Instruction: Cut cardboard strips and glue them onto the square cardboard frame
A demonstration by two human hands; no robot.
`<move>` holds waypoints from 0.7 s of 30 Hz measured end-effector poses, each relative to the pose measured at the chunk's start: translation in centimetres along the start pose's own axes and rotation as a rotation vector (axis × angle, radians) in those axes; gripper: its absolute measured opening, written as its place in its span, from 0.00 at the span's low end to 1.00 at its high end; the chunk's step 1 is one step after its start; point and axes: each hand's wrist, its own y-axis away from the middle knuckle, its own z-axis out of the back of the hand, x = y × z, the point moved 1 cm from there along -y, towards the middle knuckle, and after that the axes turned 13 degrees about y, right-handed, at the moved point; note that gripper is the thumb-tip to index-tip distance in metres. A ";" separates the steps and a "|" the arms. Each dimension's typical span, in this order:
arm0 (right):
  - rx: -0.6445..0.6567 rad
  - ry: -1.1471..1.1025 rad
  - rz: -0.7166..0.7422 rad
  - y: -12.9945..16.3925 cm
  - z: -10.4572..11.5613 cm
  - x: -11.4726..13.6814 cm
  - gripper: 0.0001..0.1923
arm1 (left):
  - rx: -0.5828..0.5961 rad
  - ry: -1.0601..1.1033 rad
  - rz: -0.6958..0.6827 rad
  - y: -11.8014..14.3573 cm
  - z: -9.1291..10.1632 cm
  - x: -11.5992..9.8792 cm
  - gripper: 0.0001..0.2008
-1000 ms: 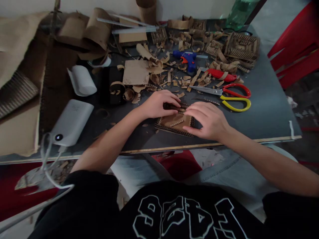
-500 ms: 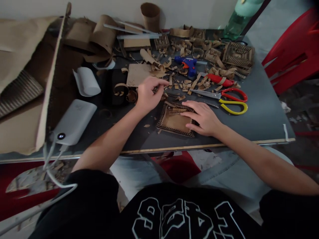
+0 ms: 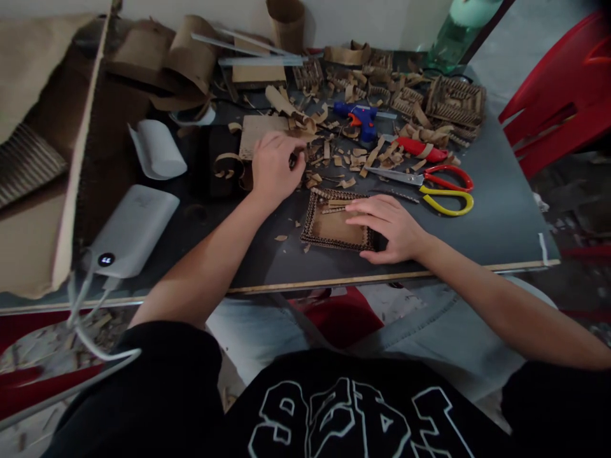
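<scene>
A shallow, square cardboard tray (image 3: 337,245) with corrugated walls lies near the table's front edge. Across its right side rests my right hand (image 3: 394,228), fingers stretched apart over the inside and thumb at the lower right corner. Short cardboard strips (image 3: 337,205) lie inside by the far wall, partly under those fingertips. Beyond the tray to the left, my left hand (image 3: 279,166) is closed with curled fingers, thumb close to the index finger. Whatever it may hold is hidden. Just behind it lies a flat cardboard piece (image 3: 255,130), with cardboard scraps (image 3: 341,160) to its right.
Scissors (image 3: 429,184) with red and yellow handles lie right of the tray. Farther back are a blue glue gun (image 3: 363,121), a red-handled tool (image 3: 422,150) and clear glue sticks (image 3: 262,62). A white power bank (image 3: 136,229) and large cardboard sheets (image 3: 35,178) occupy the left.
My left hand has shifted left, away from the tray, and its fingers have curled in. My right hand stays over the tray, its thumb now lower at the corner.
</scene>
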 end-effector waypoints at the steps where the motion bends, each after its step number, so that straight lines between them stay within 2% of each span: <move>1: -0.029 -0.008 -0.025 -0.1 0.1 -0.2 0.26 | 0.007 0.000 0.005 0.0 -0.1 -0.1 0.10; 3: -0.130 0.004 -0.117 -0.9 0.4 -1.2 0.20 | 0.010 0.003 0.017 0.0 -0.2 -0.1 0.09; 5: -0.232 0.065 -0.270 -2.7 0.9 -2.9 0.12 | 0.011 0.013 0.029 0.0 -0.5 0.0 0.08; 6: -0.242 0.107 -0.357 -3.9 1.1 -4.0 0.10 | 0.014 0.019 0.032 0.0 -0.7 0.0 0.08; 9: -0.142 0.167 -0.560 -8.9 1.4 -8.0 0.08 | 0.021 0.031 0.027 0.0 -1.1 -0.1 0.08; 12: 0.024 0.136 -0.623 -14.4 0.4 -11.0 0.05 | 0.027 0.021 0.023 -0.1 -1.1 -0.3 0.08; 15: 0.253 0.155 -0.636 -18.8 -1.7 -12.0 0.07 | 0.063 -0.006 0.045 -0.2 -1.0 -0.6 0.10; 17: 0.346 0.240 -0.648 -20.8 -2.9 -11.7 0.03 | 0.083 -0.024 0.059 -0.3 -0.8 -0.9 0.10; 18: 0.340 0.284 -0.672 -21.4 -3.1 -11.6 0.02 | 0.091 -0.034 0.069 -0.4 -0.7 -1.1 0.11; 21: 0.169 0.346 -0.780 -22.0 -2.3 -11.7 0.13 | 0.123 -0.057 0.119 -0.5 -0.4 -1.5 0.11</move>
